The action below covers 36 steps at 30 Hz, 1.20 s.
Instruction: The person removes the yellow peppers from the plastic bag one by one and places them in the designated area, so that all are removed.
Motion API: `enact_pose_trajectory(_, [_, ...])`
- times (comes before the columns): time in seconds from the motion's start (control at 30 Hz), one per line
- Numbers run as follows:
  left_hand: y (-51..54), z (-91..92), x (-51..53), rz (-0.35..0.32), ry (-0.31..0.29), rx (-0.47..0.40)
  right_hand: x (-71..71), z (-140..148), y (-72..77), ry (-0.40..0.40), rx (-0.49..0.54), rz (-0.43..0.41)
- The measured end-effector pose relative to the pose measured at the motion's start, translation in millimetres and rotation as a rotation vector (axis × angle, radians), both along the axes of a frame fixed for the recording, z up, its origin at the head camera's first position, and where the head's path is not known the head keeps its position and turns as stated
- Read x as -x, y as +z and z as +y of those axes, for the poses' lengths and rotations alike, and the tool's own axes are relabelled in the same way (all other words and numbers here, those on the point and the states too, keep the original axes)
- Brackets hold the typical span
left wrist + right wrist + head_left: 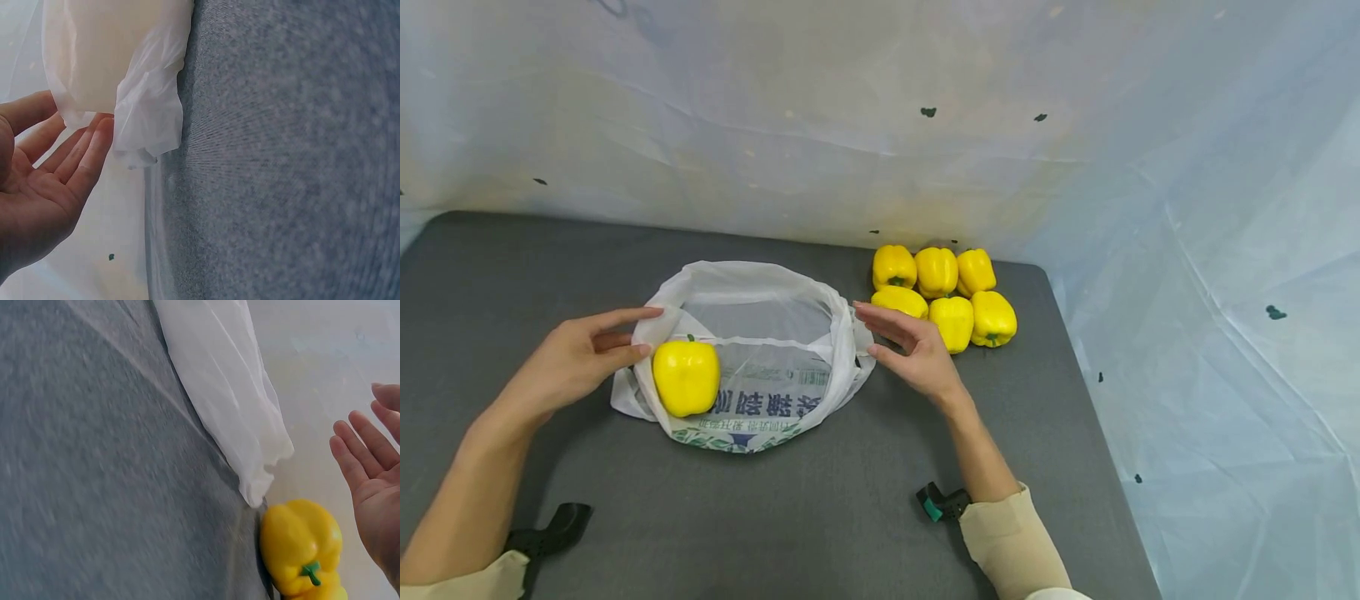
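Observation:
A thin white plastic bag (752,271) with dark blue and green print lies on the grey table, its mouth spread wide. Within the rim, at the left side, sits one yellow bell pepper (686,379) with its green stem towards the back. My left hand (576,354) touches the bag's left rim with fairly straight fingers, the thumb beside the pepper. At the opposite side, my right hand (913,346) is held by the bag's right edge, fingers extended. The right wrist view shows that hand (375,475) apart from the bag (219,381), palm visible and holding nothing.
Several yellow bell peppers (951,321) stand in two rows at the table's back right, just beyond my right hand. Whitish plastic sheeting (820,108) hangs behind the grey table (820,525) and along its right side.

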<state>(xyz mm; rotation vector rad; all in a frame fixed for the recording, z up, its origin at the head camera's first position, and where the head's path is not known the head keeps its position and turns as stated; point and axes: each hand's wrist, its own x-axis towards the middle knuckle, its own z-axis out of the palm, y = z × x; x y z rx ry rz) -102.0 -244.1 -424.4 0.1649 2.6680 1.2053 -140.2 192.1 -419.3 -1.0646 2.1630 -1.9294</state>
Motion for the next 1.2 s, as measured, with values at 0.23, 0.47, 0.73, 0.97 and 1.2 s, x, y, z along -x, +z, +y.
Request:
enact_pose_trajectory(0.23, [0.3, -0.8, -0.6, 0.012, 0.000, 0.014, -6.0, -19.5, 0.5, 0.012, -0.015, -0.008])
enact_pose_trajectory(0.47, [0.3, -0.8, -0.1, 0.005, 0.005, 0.010, -16.2, -39.6, 16.7, 0.066, -0.038, -0.035])
enact_pose_trajectory(0.73, [-0.6, 0.0, -0.4, 0.006, 0.001, -0.004, -18.8, -55.1, 17.5, 0.099, -0.031, -0.046])
enact_pose_trajectory(0.97, [0.7, 1.5, -0.1, 0.010, -0.004, -0.008, -19.7, -68.6, 15.8, 0.136, -0.027, -0.029])
enact_pose_trajectory(1.2, [0.7, 2.1, -0.2, 0.000, -0.001, 0.003, -22.4, -85.7, 18.2, 0.159, -0.051, -0.011])
